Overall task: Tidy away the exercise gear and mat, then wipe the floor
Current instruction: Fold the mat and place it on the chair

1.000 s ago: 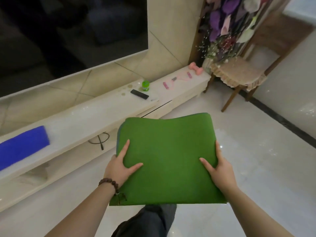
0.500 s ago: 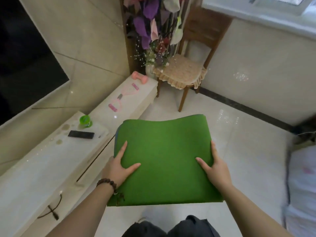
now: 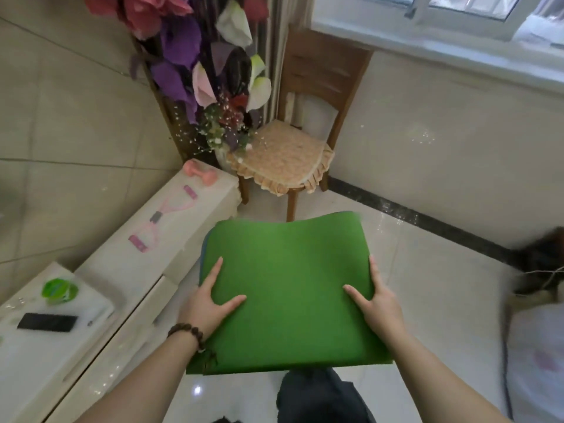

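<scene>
Mat: the folded green mat [image 3: 290, 282] is held up in the air in front of the person, above the floor and just right of the low cabinet; a bluish layer shows at its left edge.
Left hand: the left hand [image 3: 207, 303] grips the mat's left edge, thumb lying on the green top, index finger straight along the edge, the other fingers hidden underneath; a dark bead bracelet [image 3: 186, 331] sits on the wrist.
Right hand: the right hand [image 3: 377, 306] grips the right edge the same way, thumb on top, index finger along the edge, the rest out of sight.
Low cabinet: a pale glossy cabinet [image 3: 116, 270] runs along the left wall. At its far end lies a pink dumbbell [image 3: 200, 172]; nearer along the top, a pink pull-band exerciser [image 3: 164, 218]; at the near end, a green round container [image 3: 59, 290] beside a black flat device [image 3: 47, 322].
Floor: shiny pale tiles [image 3: 442, 279] with a dark border strip along the right wall.
Corner: a wooden chair [image 3: 305, 123] with a frilled beige cushion stands by the cabinet's far end, and tall artificial flowers [image 3: 207, 62] in purple, pink and white stand between it and the left wall.
Right wall: a window ledge [image 3: 427, 41] runs above the pale wall.
Lower right: something white and something dark, too blurred to tell.
</scene>
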Available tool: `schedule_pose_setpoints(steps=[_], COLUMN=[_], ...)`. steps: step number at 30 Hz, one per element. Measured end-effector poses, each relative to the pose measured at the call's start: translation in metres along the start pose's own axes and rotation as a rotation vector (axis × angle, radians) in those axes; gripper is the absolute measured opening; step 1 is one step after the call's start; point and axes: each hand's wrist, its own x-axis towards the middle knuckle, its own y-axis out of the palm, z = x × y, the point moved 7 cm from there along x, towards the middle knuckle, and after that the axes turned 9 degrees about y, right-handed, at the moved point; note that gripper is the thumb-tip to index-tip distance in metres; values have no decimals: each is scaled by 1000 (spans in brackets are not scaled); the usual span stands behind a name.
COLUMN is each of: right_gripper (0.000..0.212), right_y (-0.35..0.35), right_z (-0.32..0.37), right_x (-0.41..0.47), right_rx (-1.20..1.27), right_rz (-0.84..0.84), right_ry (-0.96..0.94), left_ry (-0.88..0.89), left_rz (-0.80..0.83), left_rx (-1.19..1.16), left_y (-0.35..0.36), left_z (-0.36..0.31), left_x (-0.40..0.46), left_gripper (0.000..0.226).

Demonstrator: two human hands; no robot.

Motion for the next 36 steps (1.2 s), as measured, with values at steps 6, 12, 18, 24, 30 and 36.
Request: schedule_pose_setpoints(steps=[6,12,18,24,30,36], right_gripper=[91,91,90,89,88,89], right_y=[-71,-98,-101,-112,-119,-85], right_z=[5,31,73,132,176,210], right_x=[119,221,336,463,553,621], right_rx=[-43,-59,-116,-256,-284,-306], right_rz=[40,92,166,210,308,456], right_ry=[1,-37,-86,-149,-165,-213], left_ry=[-48,-117,-161,-291,-392,-536], left_rz=[-31,-60,-131,-161,-182,-244], left_rx=[-26,-20,-50,-67,-91,-108], left_y=[44,69,93,115,123,130], left_z=[-73,-102,-106,-136,-162,-162], left_x=[80,158,252,345,411,445], left_gripper=[93,93,88,93,96,92])
